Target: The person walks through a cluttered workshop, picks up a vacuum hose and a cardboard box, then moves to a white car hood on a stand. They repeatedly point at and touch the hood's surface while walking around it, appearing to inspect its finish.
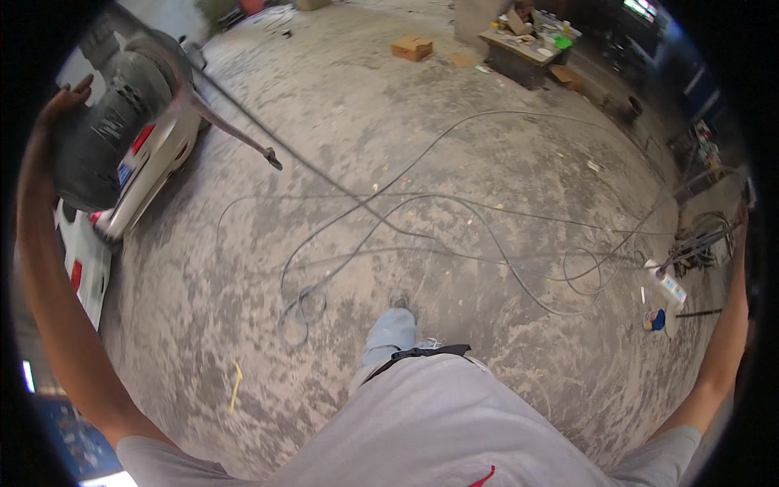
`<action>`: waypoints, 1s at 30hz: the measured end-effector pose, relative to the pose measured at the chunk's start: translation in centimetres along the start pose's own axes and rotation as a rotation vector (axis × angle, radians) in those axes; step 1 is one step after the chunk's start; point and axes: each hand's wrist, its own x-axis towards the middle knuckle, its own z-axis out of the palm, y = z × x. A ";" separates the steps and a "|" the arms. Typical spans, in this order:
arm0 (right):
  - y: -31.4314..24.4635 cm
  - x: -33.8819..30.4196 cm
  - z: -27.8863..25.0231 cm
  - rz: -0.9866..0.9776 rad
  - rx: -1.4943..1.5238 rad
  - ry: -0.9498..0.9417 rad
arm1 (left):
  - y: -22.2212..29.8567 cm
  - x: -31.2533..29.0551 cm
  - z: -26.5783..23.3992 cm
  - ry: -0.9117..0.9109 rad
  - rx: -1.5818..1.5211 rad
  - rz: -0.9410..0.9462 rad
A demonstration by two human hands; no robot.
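Note:
My left hand (68, 97) is raised at the far left, its fingers bent over the upper edge of a large dark grey rounded part (105, 150). I cannot make out what kind of part this is. Beside it, a brownish curved arm (219, 122) reaches inward and ends in a dark tip. At the far right my right hand (742, 213) is also raised, near a coil of cables (704, 242). Its fingers are lost in the dark rim of the picture, so what it holds is hidden.
Long cables (487, 223) loop across the dusty concrete floor. White car bodywork (154, 178) stands at the left. A cardboard box (412, 48) and a cluttered table (531, 49) are at the back. A white power strip (667, 284) lies at the right.

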 end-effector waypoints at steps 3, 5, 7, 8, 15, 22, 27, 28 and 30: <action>4.7 -0.3 -1.1 -0.009 -0.296 0.052 | -3.1 8.1 7.7 -0.110 -0.148 -0.023; 6.6 -2.2 0.1 0.157 -0.288 0.117 | -4.5 13.5 13.6 -0.235 -0.299 -0.065; 7.9 -4.3 2.3 0.319 -0.342 0.175 | -5.0 17.8 18.4 -0.243 -0.177 -0.063; 8.6 -5.6 3.7 0.370 -0.378 0.163 | -4.9 20.2 20.9 -0.229 -0.131 -0.026; 14.8 -7.5 15.8 0.559 -0.336 0.165 | -6.0 34.1 38.1 -0.323 -0.250 -0.126; 20.4 -2.8 36.0 0.566 -0.249 0.167 | -5.2 49.2 49.3 -0.312 -0.269 -0.149; 24.1 2.0 49.7 0.650 -0.260 -0.058 | -4.3 58.7 55.8 -0.370 -0.342 -0.142; 25.3 3.0 52.6 0.676 -0.269 -0.095 | -4.0 60.7 57.5 -0.377 -0.355 -0.152; 27.9 4.5 57.9 0.668 -0.259 -0.081 | -3.5 64.2 61.0 -0.390 -0.408 -0.145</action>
